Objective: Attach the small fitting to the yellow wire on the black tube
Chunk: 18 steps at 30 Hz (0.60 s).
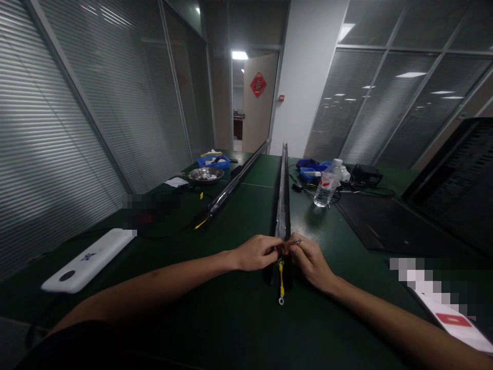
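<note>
A long dark metal channel (283, 205) runs away from me down the green table. At its near end a short yellow wire (281, 280) with a ring terminal (281, 301) sticks out toward me. My left hand (259, 253) is closed at the channel's left edge, fingertips pinched over the near end. Opposite it, my right hand (308, 259) is closed too, its fingertips meeting the left ones. A small shiny metal piece (296, 241) shows at the right fingers; its kind is too small to tell. What the left fingertips pinch is hidden.
A second long dark channel (234, 182) with a yellow wire lies to the left. Beyond are a metal bowl (206, 175) and a blue tray (213, 163). A water bottle (326, 185) stands right, near blue bins (310, 174). A white device (87, 262) lies left, a black mat (385, 221) right.
</note>
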{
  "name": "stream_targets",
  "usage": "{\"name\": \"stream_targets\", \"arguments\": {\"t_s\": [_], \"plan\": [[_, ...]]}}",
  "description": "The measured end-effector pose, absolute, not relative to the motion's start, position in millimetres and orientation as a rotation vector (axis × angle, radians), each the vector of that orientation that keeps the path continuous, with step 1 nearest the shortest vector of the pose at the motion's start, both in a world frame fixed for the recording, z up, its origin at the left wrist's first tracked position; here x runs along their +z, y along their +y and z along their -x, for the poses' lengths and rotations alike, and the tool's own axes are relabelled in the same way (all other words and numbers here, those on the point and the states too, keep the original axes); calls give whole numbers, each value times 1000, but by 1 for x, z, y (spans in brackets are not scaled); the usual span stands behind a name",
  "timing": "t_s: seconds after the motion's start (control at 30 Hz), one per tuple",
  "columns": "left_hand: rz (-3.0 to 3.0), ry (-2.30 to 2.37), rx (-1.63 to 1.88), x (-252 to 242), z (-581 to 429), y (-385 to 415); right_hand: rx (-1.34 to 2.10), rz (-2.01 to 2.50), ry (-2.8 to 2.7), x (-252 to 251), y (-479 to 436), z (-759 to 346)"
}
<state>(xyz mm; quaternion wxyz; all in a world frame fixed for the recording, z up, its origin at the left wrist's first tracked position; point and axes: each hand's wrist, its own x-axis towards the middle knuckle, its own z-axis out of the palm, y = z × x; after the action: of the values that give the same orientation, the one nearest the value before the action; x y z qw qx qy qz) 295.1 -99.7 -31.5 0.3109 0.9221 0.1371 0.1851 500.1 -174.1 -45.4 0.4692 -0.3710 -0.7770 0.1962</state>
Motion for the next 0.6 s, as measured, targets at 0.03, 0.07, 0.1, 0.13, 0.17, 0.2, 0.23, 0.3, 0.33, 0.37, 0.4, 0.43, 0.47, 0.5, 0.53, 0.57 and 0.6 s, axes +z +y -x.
{"name": "stream_targets", "arguments": {"t_s": [0.03,0.07,0.1,0.13,0.17,0.2,0.23,0.3,0.33,0.37,0.4,0.43,0.47,0.5,0.53,0.57,0.6], "plan": [[-2433,364,489,-32,-295,-100,479,904,-1903,-45,-174,-500],[-2434,367,487,-32,-295,-100,475,905,-1897,-45,-175,-500],[-2436,371,483,-32,-296,-99,470,914,-1889,-45,-175,-500],[-2440,373,481,-33,-296,-99,461,929,-1877,-45,-176,-500],[-2448,376,481,-34,-296,-99,451,949,-1863,-45,-176,-500],[-2459,379,483,-35,-296,-98,440,968,-1850,-45,-177,-500],[-2471,382,487,-36,-296,-98,431,985,-1840,-46,-177,-500],[-2490,386,493,-37,-296,-98,420,1003,-1833,-46,-177,-500],[-2495,388,493,-38,-296,-98,420,1002,-1834,-47,-177,-500],[-2495,389,490,-38,-296,-97,423,997,-1839,-47,-177,-500],[-2493,390,486,-37,-296,-97,428,992,-1846,-47,-177,-500],[-2490,390,480,-37,-296,-98,432,985,-1854,-47,-177,-500],[-2487,390,474,-36,-296,-98,435,978,-1862,-46,-177,-499],[-2487,391,469,-36,-295,-98,434,974,-1867,-46,-177,-499],[-2487,392,466,-36,-295,-98,431,973,-1870,-46,-177,-499],[-2488,394,465,-35,-295,-98,428,977,-1871,-46,-177,-499],[-2487,397,466,-35,-295,-98,426,982,-1870,-46,-178,-499]]}}
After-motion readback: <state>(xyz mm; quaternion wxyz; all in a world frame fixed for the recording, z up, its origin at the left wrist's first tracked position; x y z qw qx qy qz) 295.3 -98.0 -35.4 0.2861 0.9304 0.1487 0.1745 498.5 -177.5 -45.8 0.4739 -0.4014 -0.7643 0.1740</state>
